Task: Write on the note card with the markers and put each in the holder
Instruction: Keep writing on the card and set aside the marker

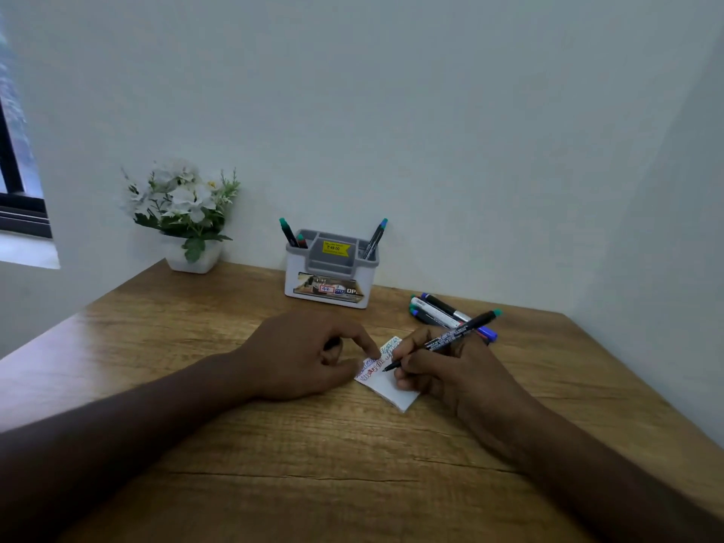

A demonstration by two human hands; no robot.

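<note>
- Right hand gripped a black marker in a writing hold, fingers curled round the barrel; tip was down on the note card, teal-capped rear end pointed up and away to the right.
- Left hand rested on the table just left of the card; its fingers were bent, holding nothing. Index fingertip pressed on the card's upper left part, pinning it.
- Note card lay flat on the table between the two hands, rotated so a corner pointed toward the person. Far half carried lines of writing in red, blue and green; near half was blank white.
- Holder stood upright at the back of the table against the wall, white body with a grey divided insert, a yellow price sticker inside and a printed label on the front.
- Left compartment held two markers, one teal-tipped, the other shorter-showing with a reddish tip. Right compartment held one marker leaning right, teal end up.
- Loose markers lay bunched on the table right of the holder, behind the right hand, partly hidden by it; exact count couldn't be told. Blue and teal ends visible.
- White flowers in a white pot sat at the back left corner of the table, well apart from the holder.
</note>
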